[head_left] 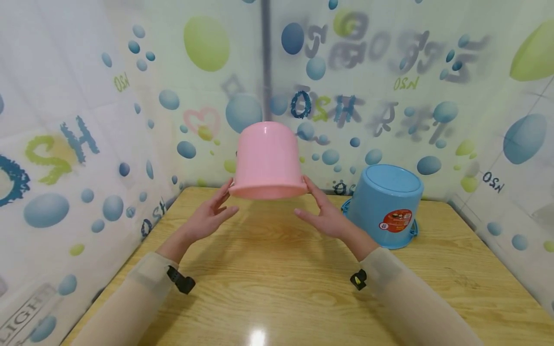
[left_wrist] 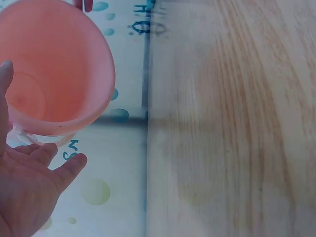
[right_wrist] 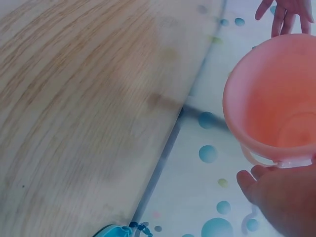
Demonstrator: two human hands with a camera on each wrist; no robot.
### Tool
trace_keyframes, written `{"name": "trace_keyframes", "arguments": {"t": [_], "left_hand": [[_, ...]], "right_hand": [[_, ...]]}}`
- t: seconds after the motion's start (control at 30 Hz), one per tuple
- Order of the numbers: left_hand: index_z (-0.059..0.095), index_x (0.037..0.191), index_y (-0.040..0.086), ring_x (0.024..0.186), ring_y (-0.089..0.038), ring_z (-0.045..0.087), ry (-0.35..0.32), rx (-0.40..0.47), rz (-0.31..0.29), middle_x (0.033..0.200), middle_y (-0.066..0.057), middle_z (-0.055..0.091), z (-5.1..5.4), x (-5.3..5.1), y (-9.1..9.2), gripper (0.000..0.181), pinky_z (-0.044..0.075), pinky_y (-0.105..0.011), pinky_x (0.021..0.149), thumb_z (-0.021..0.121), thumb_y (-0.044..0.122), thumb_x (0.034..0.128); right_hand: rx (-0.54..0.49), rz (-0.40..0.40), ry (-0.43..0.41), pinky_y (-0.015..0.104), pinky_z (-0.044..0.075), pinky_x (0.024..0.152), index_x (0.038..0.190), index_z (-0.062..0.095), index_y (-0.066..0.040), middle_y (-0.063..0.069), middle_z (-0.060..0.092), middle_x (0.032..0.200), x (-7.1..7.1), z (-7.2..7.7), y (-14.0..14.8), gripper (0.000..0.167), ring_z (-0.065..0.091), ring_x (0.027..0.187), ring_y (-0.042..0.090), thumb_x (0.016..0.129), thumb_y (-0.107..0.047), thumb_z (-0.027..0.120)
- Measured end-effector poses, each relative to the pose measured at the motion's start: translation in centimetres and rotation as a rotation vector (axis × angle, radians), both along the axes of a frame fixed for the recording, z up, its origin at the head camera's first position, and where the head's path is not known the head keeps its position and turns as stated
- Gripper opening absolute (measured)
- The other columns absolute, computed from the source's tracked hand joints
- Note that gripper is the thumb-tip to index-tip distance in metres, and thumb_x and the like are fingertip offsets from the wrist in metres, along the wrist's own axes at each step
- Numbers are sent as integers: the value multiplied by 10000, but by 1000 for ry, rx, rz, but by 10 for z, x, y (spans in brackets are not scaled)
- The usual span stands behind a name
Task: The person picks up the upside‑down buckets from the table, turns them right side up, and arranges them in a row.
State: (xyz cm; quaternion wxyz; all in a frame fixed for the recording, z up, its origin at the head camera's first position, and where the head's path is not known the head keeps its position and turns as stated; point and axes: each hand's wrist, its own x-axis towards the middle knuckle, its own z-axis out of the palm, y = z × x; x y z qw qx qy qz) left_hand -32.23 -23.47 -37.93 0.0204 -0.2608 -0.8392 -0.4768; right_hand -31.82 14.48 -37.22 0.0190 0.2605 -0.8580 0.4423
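In the head view a pink plastic bucket (head_left: 268, 156) is held upside down in the air above the table (head_left: 259, 288). My left hand (head_left: 212, 216) supports its left side, fingertips at the rim and thumb apart. On the opposite side my right hand (head_left: 326, 214) touches the rim with extended fingers, its thumb also apart. The left wrist view looks into the bucket's hollow inside (left_wrist: 59, 59), and a pale handle (left_wrist: 64, 140) hangs near the fingers. From the right wrist, the rim (right_wrist: 237, 113) shows above the right hand (right_wrist: 281, 197).
A blue bucket (head_left: 385, 206) with a red label stands upside down on the table at right, its handle low near the rim. A patterned curtain (head_left: 207, 110) encloses the table's back and sides.
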Motion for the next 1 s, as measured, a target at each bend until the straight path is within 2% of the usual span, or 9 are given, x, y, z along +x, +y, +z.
{"name": "trace_keyframes", "arguments": {"t": [0.1, 0.23, 0.37, 0.5, 0.6, 0.87, 1.0], "left_hand": [[89, 1766, 412, 1719, -338, 180, 21, -2, 14, 1860, 45, 123, 3, 0, -1, 839, 324, -680, 1294, 635, 293, 1139], [62, 1766, 406, 1717, -342, 193, 71, -7, 14, 1860, 53, 116, 8, -2, -1, 877, 281, -728, 1299, 648, 260, 1131], [44, 1763, 427, 1710, -343, 222, 117, -20, 13, 1861, 84, 100, 14, -4, 1, 936, 271, -735, 1303, 688, 242, 1109], [61, 1759, 445, 1697, -342, 259, 132, -40, 45, 1857, 97, 129, 19, -4, 3, 994, 279, -717, 1312, 755, 268, 1069], [80, 1761, 437, 1686, -345, 275, 134, -46, 66, 1857, 85, 140, 20, -4, 4, 1034, 284, -709, 1314, 799, 268, 1038], [101, 1774, 382, 1680, -365, 276, 161, -51, 40, 1861, 49, 144, 22, -5, 3, 1145, 289, -745, 1289, 885, 202, 960], [120, 1777, 372, 1661, -377, 299, 190, -61, 26, 1859, 21, 165, 23, -5, 3, 1147, 316, -760, 1260, 891, 177, 951]], "right_hand": [[-11, 5, 9, 795, 221, 1287, 1776, -2, -394, 84, 98, 1861, 1, 3, -2, 989, 128, 1709, 424, 1081, -409, 701], [-25, 8, 32, 816, 255, 1258, 1779, -10, -379, 120, 135, 1846, 1, 7, -5, 1005, 236, 1666, 445, 1077, -373, 710], [-108, 40, 25, 785, 322, 1245, 1778, -49, -350, 106, 118, 1842, -1, 14, -8, 1054, 344, 1598, 425, 1068, -316, 728], [-200, 68, -43, 715, 382, 1249, 1768, -87, -358, 22, 37, 1860, -2, 18, -8, 1130, 351, 1606, 429, 1038, -325, 774], [-217, 69, -83, 692, 383, 1256, 1759, -94, -395, -8, 20, 1862, -2, 18, -5, 1194, 342, 1614, 439, 997, -338, 823], [-209, 118, -76, 650, 341, 1305, 1731, -146, -459, -29, 14, 1864, -6, 14, 0, 1372, 351, 1606, 435, 901, -261, 928], [-198, 119, -56, 653, 316, 1319, 1730, -180, -436, 4, 28, 1860, -7, 14, 3, 1421, 309, 1623, 417, 882, -243, 945]]}}
